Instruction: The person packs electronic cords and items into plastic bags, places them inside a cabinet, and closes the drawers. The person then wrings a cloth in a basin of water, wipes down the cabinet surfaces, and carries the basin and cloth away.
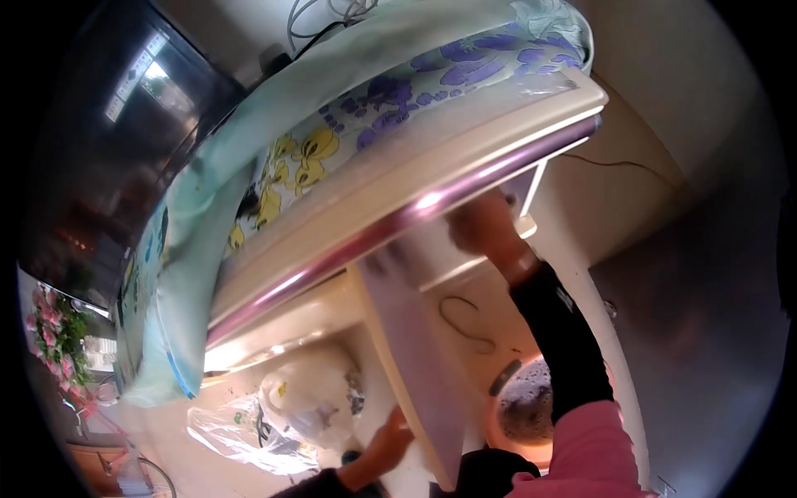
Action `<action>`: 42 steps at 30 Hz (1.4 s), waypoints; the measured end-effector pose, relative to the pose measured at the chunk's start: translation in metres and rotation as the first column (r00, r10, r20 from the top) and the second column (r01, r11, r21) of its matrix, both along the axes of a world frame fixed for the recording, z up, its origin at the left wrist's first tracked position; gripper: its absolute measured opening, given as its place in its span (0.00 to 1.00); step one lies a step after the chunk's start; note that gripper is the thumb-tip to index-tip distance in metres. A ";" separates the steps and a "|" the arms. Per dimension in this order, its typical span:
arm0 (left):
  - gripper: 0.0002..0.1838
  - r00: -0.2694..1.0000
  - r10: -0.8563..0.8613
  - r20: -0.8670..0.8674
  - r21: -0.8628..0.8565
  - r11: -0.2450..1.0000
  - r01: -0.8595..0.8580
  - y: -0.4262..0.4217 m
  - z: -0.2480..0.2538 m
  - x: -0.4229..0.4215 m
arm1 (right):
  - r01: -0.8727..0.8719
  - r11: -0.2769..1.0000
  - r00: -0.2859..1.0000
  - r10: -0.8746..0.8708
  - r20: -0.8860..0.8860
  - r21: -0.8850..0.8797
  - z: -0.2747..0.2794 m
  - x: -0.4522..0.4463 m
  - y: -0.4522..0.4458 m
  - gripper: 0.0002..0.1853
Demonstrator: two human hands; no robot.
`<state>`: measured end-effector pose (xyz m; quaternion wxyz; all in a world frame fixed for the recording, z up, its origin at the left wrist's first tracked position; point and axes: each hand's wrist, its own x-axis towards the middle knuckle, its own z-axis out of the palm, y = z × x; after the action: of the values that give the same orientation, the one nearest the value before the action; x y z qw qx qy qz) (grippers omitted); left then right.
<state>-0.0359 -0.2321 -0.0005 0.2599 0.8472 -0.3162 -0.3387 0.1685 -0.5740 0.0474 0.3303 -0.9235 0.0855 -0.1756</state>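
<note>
Under the purple-trimmed edge of a cream cabinet [398, 195], my right hand [483, 226] reaches into an opening; its fingers are blurred and partly hidden. My left hand [390, 444] is low in the view, beside the front edge of an open cabinet door [415, 365]; its fingers seem to touch that edge, and their tips are hard to make out. A patterned cloth [374, 108] with purple and yellow flowers lies on the cabinet top.
An orange basin [523, 415] of foamy water stands on the floor at the lower right. Plastic bags [307, 398] lie at the lower left. A dark television screen [124, 124] is at the upper left, with pink flowers [54, 332] below it. A thin cord [465, 328] hangs near the door.
</note>
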 end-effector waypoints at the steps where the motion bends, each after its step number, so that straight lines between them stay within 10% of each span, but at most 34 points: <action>1: 0.23 0.966 0.244 -0.087 -0.066 0.966 -0.250 -0.016 0.041 0.020 | 0.024 0.988 0.996 -0.036 -0.079 -0.151 -0.024 0.034 0.002 0.32; 4: 0.36 0.680 0.612 -0.404 -0.318 0.603 -0.732 -0.033 0.082 0.034 | 0.024 0.936 0.946 -0.135 -0.294 -0.352 -0.094 0.101 0.004 0.29; 7: 0.48 0.568 0.692 -0.444 -0.428 0.393 -0.814 -0.057 0.109 0.033 | -0.052 0.915 0.902 -0.129 -0.412 -0.400 -0.119 0.116 0.004 0.25; 11: 0.54 0.714 0.670 -0.203 -0.558 0.520 -0.647 -0.093 0.134 0.046 | -0.399 0.825 0.826 0.132 -0.548 -0.401 -0.108 0.087 0.005 0.21; 13: 0.44 0.793 0.532 0.297 -0.509 0.791 -0.340 -0.117 0.160 0.060 | -0.452 0.799 0.884 0.341 -0.320 -0.397 -0.115 0.038 0.010 0.21; 18: 0.53 0.872 0.444 0.206 -0.314 0.874 -0.371 -0.122 0.166 0.062 | -0.498 0.815 0.866 0.486 -0.118 -0.296 -0.093 -0.038 0.001 0.23; 20: 0.52 0.886 0.433 0.165 -0.341 0.868 -0.361 -0.120 0.161 0.065 | -0.670 0.734 0.722 0.608 -0.330 -0.115 -0.072 -0.041 -0.011 0.24; 25: 0.53 0.713 0.582 -0.391 -0.522 0.497 -0.693 -0.118 0.121 0.048 | -0.243 0.892 0.968 0.196 -0.159 -0.382 -0.026 0.014 -0.019 0.19; 28: 0.53 0.796 0.560 -0.227 -0.349 0.717 -0.604 -0.121 0.167 0.056 | 0.023 0.883 0.991 -0.083 -0.109 -0.469 -0.100 0.088 -0.024 0.18; 31: 0.54 0.774 0.559 -0.298 -0.375 0.677 -0.633 -0.122 0.166 0.059 | 0.101 0.892 0.948 -0.221 -0.229 -0.441 -0.150 0.107 -0.019 0.18; 42: 0.54 0.766 0.551 -0.331 -0.318 0.700 -0.640 -0.124 0.168 0.068 | 0.031 0.911 0.950 -0.155 -0.270 -0.412 -0.154 0.114 -0.023 0.16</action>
<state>0.0321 -0.3557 0.1677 0.5602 0.7880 -0.0582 -0.2485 0.2825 -0.5971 -0.1071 0.1074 -0.9821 0.1405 -0.0644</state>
